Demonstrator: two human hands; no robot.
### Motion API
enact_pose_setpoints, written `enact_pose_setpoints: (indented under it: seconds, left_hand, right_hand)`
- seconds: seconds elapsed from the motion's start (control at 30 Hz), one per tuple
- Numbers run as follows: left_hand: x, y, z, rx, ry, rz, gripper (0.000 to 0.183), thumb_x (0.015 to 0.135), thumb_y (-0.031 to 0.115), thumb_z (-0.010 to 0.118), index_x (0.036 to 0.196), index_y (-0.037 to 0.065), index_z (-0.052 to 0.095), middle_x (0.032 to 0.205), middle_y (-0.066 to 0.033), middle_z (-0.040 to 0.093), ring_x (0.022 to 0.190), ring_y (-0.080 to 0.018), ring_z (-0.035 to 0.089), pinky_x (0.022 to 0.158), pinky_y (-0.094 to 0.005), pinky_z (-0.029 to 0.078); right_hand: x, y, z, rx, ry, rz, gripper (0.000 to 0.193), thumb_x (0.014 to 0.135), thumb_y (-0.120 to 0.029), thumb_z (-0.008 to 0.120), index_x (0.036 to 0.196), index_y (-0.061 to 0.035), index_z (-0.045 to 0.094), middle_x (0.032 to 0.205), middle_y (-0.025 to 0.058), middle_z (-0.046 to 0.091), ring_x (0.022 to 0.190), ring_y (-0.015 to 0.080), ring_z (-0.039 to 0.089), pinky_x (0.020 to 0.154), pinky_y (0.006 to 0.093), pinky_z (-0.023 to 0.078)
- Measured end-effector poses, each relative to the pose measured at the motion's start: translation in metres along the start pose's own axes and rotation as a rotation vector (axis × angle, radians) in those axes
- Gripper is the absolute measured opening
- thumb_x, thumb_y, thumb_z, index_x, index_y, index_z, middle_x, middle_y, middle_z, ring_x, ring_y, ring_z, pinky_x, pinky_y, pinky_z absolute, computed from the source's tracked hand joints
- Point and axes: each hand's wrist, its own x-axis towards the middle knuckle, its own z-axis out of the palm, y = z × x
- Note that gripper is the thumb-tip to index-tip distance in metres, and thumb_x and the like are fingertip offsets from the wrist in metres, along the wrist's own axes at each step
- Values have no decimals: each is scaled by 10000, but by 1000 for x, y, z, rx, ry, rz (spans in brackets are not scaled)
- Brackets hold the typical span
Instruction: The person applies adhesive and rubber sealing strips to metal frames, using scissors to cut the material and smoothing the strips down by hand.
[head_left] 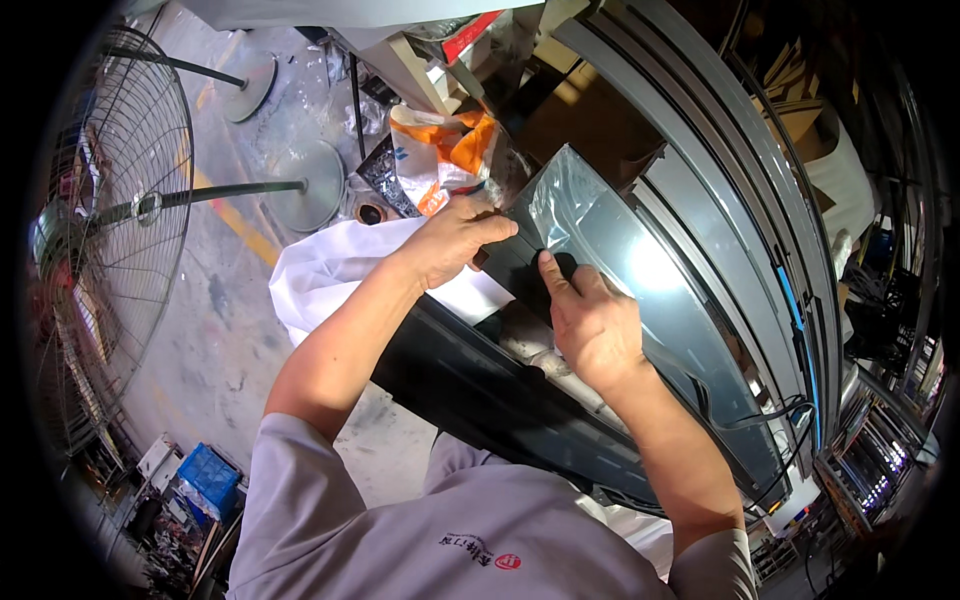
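Dark grey metal profiles, long and framelike, run in front of me from the upper middle to the lower right. My left hand (450, 243) is closed over the far end of a dark profile (510, 258), its thumb lying along the top. Close beside it, my right hand (597, 325) is closed with the thumb stretched forward, gripping a small black piece (560, 266) against the profile. The fingers partly hide that piece, and its kind does not show. Crinkled clear film (565, 205) covers the end of a shiny grey panel (640, 255) just beyond the right hand.
Long curved-looking grey profiles (715, 165) lie stacked to the right, with black cables (770, 412) near their lower end. White sheeting (330, 270) and an orange-and-white bag (445, 150) lie beyond my left arm. A large fan (135, 200) and a blue crate (208, 480) stand at left.
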Motion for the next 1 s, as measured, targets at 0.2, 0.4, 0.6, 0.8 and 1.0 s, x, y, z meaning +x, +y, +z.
enact_pose_setpoints:
  seconds: [0.2,0.4,0.6,0.8,1.0]
  left_hand:
    - [4,-10,-4,-26,-17,42,266,882,267,692,911,5,654,728,12,533,607,-79,498,519,-249,417]
    - [1,-4,3,55,6,95,178,840,123,729,890,-34,662,757,1,590,684,-100,563,605,-241,442]
    - [2,-7,11,-112,42,107,203,812,62,753,920,-74,646,826,-41,635,752,-122,587,695,-253,456]
    - [5,-11,4,-72,24,83,289,798,124,786,906,-103,643,829,-63,625,757,-115,567,668,-259,456]
    - [4,1,3,85,-17,94,357,786,136,809,977,-113,639,877,-71,653,751,-133,603,666,-258,485]
  right_hand:
    - [4,-6,-8,-92,-120,-28,622,775,-71,631,1386,-164,554,876,119,577,778,283,641,605,369,560]
    - [12,-11,-23,-112,-246,-20,642,776,-78,623,1406,-157,526,912,143,600,810,274,653,622,351,560]
    - [7,-12,-26,-95,-228,13,628,770,-74,621,1388,-155,540,897,126,590,780,265,650,639,345,561]
    - [-76,24,-25,-115,-79,89,807,657,-70,684,1427,-250,519,856,96,524,748,268,615,635,358,554]
    - [-89,22,-16,-213,-115,168,706,725,-67,629,1403,-248,550,897,99,530,781,264,610,634,361,548]
